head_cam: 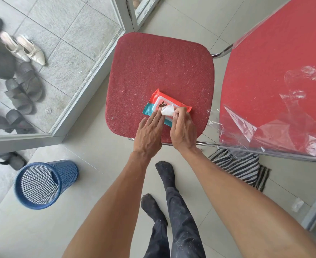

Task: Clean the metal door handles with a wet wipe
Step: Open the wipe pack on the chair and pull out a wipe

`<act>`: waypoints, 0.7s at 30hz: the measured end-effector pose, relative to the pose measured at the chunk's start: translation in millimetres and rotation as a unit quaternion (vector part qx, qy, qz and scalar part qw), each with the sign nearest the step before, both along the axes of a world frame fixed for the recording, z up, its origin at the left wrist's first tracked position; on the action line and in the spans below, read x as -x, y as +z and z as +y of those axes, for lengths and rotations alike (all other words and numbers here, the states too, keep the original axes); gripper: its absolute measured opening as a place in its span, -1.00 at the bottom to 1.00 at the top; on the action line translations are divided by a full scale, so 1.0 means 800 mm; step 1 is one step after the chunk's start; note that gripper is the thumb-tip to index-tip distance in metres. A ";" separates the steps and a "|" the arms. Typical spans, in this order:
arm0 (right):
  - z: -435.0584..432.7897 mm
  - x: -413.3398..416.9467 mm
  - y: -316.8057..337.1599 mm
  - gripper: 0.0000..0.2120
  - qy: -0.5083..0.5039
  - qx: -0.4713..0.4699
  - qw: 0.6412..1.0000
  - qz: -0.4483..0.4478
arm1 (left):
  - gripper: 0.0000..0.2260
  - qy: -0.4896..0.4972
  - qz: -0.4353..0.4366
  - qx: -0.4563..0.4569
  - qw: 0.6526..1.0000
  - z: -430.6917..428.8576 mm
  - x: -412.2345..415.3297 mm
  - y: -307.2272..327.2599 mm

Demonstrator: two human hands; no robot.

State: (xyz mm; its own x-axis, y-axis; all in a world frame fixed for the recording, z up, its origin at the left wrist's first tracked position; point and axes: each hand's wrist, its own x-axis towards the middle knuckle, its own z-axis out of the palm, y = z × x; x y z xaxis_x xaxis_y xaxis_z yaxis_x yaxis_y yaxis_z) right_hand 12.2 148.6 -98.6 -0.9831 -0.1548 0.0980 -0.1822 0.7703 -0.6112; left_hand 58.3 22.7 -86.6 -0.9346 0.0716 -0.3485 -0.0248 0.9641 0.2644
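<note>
Your right grip (pixel 183 131) pinches a white wipe (pixel 167 111), fingers curled round it at the mouth of the pack (pixel 154 96). Your left grip (pixel 149 133) lies flat, fingers straight, pressing the pack down on the red chair seat (pixel 159 67). Left of you, a blue mesh bin (pixel 42 183) stands on the floor (pixel 101 164).

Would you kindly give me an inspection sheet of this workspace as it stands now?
Surface: red cushioned chair seat, speckled with pale dust.
Job's things: red-and-teal wet wipe pack on the seat; white wet wipe partly pulled out; door handles not seen.
Clutter: blue mesh waste basket on the floor; striped cloth under a second red chair.
Hands: left hand presses the pack with straight fingers; right hand pinches the wipe.
Cables: nothing seen.
Surroundings: pale tiled floor; shoes and sandals beyond a glass panel.
</note>
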 end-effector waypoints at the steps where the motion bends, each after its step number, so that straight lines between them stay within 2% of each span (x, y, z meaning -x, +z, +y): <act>1: 0.000 0.000 0.000 -0.90 0.004 -0.002 1.000 -0.002 | -0.33 0.000 -0.001 0.001 1.000 0.000 0.000 0.000; 8: 0.001 0.002 0.012 -0.85 -0.001 -0.021 0.999 -0.045 | -0.34 0.062 -0.024 -0.028 0.997 0.008 0.010 0.021; 12: -0.002 0.012 0.045 -0.85 -0.004 -0.019 0.999 -0.047 | -0.35 0.112 -0.037 -0.035 0.992 -0.002 0.026 0.057; 16: -0.013 0.024 0.084 -0.79 -0.003 -0.025 0.998 -0.055 | -0.38 0.132 -0.044 -0.045 0.989 -0.019 0.043 0.104; 21: -0.037 0.045 0.158 -0.86 -0.005 -0.004 1.000 -0.018 | -0.45 0.193 -0.001 -0.071 0.979 -0.038 0.067 0.183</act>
State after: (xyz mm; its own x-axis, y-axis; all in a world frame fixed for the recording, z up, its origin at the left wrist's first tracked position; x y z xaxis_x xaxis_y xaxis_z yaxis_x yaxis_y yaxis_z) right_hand -24.2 119.2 27.5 -0.9875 -0.1452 0.0613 -0.1522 0.7766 -0.6113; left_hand 4.5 -7.8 60.1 -0.9007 -0.2391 -0.3628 -0.3807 0.8366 0.3939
